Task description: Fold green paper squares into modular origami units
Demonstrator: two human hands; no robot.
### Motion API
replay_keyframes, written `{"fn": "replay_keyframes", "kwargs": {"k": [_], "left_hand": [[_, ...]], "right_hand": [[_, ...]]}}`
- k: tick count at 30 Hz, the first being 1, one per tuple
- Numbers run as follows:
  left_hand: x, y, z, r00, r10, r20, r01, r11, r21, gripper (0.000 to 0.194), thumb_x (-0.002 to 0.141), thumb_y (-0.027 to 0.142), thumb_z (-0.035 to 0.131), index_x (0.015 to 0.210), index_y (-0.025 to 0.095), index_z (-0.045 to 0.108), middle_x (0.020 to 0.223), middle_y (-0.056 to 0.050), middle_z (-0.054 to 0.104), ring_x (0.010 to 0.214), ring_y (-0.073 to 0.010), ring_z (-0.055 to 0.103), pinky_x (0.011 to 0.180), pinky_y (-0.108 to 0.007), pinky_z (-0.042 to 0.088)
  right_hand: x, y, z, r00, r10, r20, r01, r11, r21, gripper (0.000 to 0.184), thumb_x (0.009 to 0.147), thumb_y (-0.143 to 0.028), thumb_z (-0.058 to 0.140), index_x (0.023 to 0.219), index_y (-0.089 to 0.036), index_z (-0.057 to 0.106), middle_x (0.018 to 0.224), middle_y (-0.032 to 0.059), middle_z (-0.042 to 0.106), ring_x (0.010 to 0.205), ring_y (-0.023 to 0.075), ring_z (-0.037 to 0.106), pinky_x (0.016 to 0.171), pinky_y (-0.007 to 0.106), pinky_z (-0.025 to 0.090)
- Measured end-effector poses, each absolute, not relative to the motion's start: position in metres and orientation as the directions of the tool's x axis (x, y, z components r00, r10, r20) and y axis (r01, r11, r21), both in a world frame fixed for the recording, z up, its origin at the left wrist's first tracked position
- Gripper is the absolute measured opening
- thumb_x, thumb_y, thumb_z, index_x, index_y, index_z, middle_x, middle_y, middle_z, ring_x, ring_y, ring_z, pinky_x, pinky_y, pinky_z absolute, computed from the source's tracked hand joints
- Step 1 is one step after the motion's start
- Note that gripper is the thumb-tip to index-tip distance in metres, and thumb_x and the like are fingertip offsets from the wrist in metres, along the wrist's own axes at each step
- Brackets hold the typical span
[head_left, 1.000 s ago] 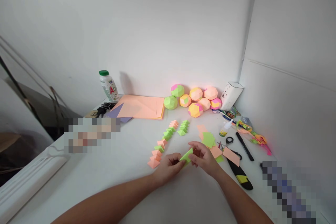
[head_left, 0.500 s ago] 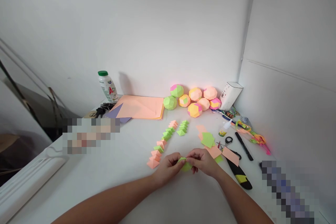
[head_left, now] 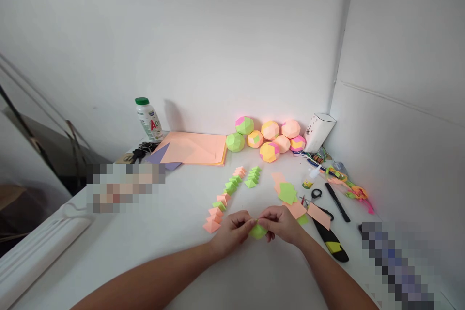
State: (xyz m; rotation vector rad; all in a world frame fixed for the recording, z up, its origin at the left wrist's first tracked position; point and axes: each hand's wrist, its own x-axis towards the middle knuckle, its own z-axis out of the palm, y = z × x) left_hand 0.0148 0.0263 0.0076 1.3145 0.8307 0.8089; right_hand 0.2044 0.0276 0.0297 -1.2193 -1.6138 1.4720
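Observation:
A small green paper piece (head_left: 258,231) is pinched between both hands above the white table. My left hand (head_left: 234,232) grips its left edge with thumb and fingers. On the other edge, my right hand (head_left: 279,224) closes with thumb and index finger. The fingers hide part of the piece, so its full shape does not show. Just left of my left hand runs a row of folded peach and green paper pieces (head_left: 211,224). A shorter row of green folded pieces (head_left: 253,177) lies beyond my hands. Flat green paper cutouts (head_left: 287,193) and peach ones lie past my right hand.
Several faceted paper balls (head_left: 270,152) sit along the wall. Peach paper sheets (head_left: 196,147) and a white bottle with a green cap (head_left: 149,120) are at back left. Scissors (head_left: 316,194), a glue bottle (head_left: 311,177), a black pen (head_left: 337,202) and a black-and-yellow cutter (head_left: 332,246) lie right.
The green paper piece has tilted slightly between my fingers. Both hands keep nearly the same place and grip.

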Motion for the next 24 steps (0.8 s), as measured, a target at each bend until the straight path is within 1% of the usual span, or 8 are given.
{"fn": "replay_keyframes", "kwargs": {"k": [4,6,8,11,15,20,24], "left_hand": [[0.014,0.026,0.012,0.493,0.866,-0.087,-0.024,0.113,0.993,0.047,0.082,0.059,0.044,0.057,0.019,0.042,0.044,0.007,0.042,0.04,-0.0078,0.03,0.042,-0.022,0.021],[0.014,0.026,0.013,0.479,0.873,-0.088,-0.045,0.124,0.991,0.047,0.084,0.057,0.041,0.058,0.019,0.043,0.043,0.006,0.043,0.041,-0.008,0.032,0.043,-0.022,0.022],[0.014,0.025,0.011,0.475,0.876,-0.083,-0.093,0.143,0.985,0.04,0.083,0.053,0.048,0.063,0.018,0.049,0.046,0.006,0.045,0.042,-0.0078,0.034,0.044,-0.021,0.024],[0.015,0.026,0.005,0.482,0.873,-0.07,-0.146,0.159,0.976,0.03,0.077,0.046,0.061,0.072,0.017,0.053,0.054,0.006,0.049,0.043,-0.0062,0.036,0.044,-0.02,0.025],[0.017,0.026,-0.001,0.474,0.878,-0.059,-0.141,0.142,0.98,0.03,0.078,0.044,0.06,0.069,0.017,0.052,0.048,0.007,0.046,0.041,-0.0059,0.032,0.042,-0.02,0.022],[0.017,0.026,0.001,0.462,0.883,-0.084,-0.105,0.149,0.983,0.032,0.078,0.045,0.059,0.066,0.018,0.049,0.043,0.009,0.043,0.04,-0.0062,0.031,0.042,-0.02,0.021],[0.016,0.026,0.002,0.466,0.88,-0.088,-0.098,0.15,0.984,0.037,0.081,0.049,0.053,0.062,0.019,0.044,0.042,0.008,0.042,0.039,-0.007,0.031,0.041,-0.021,0.021]], "right_hand": [[0.204,0.027,0.033,-0.367,0.92,-0.14,0.217,-0.062,-0.974,0.029,0.075,-0.041,0.065,0.074,-0.012,0.064,0.054,-0.001,0.059,0.039,0.0098,0.056,0.038,0.019,0.042],[0.204,0.027,0.033,-0.361,0.922,-0.139,0.212,-0.064,-0.975,0.03,0.075,-0.042,0.065,0.074,-0.013,0.063,0.053,-0.0013,0.058,0.039,0.01,0.055,0.038,0.019,0.042],[0.204,0.027,0.033,-0.359,0.923,-0.139,0.209,-0.066,-0.976,0.03,0.075,-0.043,0.065,0.074,-0.013,0.063,0.053,-0.0015,0.058,0.039,0.0102,0.056,0.038,0.019,0.042],[0.204,0.027,0.033,-0.362,0.921,-0.142,0.209,-0.069,-0.976,0.031,0.075,-0.043,0.065,0.073,-0.013,0.063,0.053,-0.0013,0.058,0.039,0.0102,0.055,0.038,0.019,0.042],[0.203,0.027,0.033,-0.366,0.918,-0.154,0.209,-0.081,-0.975,0.03,0.074,-0.043,0.066,0.072,-0.013,0.063,0.052,-0.0013,0.058,0.039,0.0099,0.055,0.038,0.019,0.041],[0.203,0.027,0.034,-0.372,0.915,-0.155,0.223,-0.074,-0.972,0.031,0.074,-0.043,0.065,0.072,-0.013,0.063,0.051,-0.0014,0.057,0.038,0.0096,0.054,0.037,0.018,0.04],[0.203,0.027,0.034,-0.378,0.911,-0.163,0.239,-0.074,-0.968,0.033,0.075,-0.045,0.064,0.071,-0.013,0.062,0.05,-0.0021,0.056,0.037,0.0091,0.053,0.036,0.018,0.04]]}}
